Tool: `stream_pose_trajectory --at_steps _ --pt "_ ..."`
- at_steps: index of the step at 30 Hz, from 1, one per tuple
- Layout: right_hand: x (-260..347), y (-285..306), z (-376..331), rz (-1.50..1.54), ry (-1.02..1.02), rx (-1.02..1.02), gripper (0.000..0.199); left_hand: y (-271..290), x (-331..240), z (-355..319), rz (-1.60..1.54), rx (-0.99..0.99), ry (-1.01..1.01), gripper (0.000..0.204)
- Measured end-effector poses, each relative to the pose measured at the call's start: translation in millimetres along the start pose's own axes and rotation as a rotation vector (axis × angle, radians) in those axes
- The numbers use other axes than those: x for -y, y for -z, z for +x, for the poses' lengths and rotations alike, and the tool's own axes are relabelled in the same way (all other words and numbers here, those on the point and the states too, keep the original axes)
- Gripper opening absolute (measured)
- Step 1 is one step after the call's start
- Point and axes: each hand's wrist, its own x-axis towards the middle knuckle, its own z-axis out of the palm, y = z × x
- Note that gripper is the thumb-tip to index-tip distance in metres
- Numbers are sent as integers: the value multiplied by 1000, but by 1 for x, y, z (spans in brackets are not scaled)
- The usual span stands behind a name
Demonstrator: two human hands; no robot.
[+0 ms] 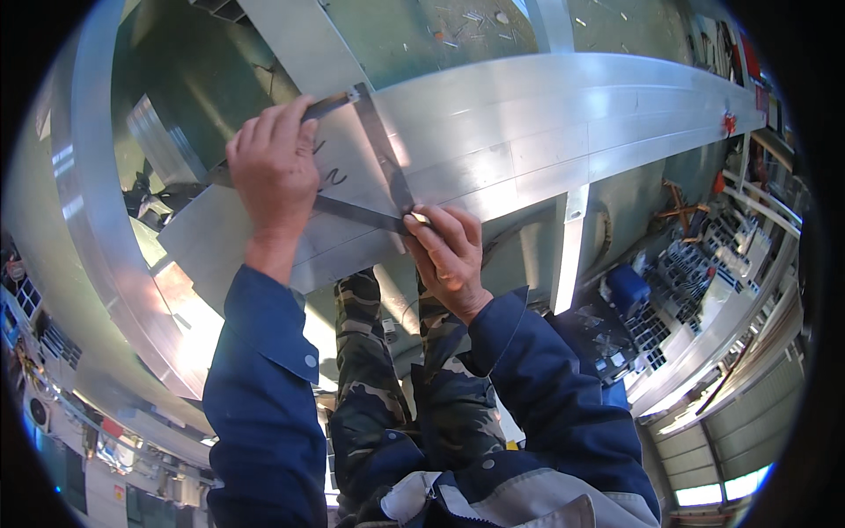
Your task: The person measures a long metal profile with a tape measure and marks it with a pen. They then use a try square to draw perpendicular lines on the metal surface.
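A workshop with a green floor lies below, racks of metal profiles off to the right. Nearest, the right hand (449,255) is closed around a small marking tool, its tip touching the blade of the steel square (380,167). Beyond it the left hand (275,167) presses flat, fingers spread, holding the square's stock down on the aluminium profile (546,132) (pencilled marks sit beside it). Judging from this, if the left hand's pressure eases, the square could pivot on the slick metal and the line come out crooked.
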Motion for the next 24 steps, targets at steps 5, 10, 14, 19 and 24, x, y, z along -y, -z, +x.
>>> stream_pose_trajectory --at_steps 5,10,14,19,24 --pt "-3 -3 -2 59 21 -41 39 1 3 1 -2 10 -12 21" --pt "-4 -2 1 92 24 -41 35 9 1 3 -19 60 20 21" --pt "-6 -2 1 109 28 -46 35 11 -1 4 -32 67 29 23" --pt "-9 -5 2 110 44 -57 35 10 3 3 -71 79 54 24" --pt "-11 -3 0 116 49 -37 41 8 3 2 -85 72 67 24"
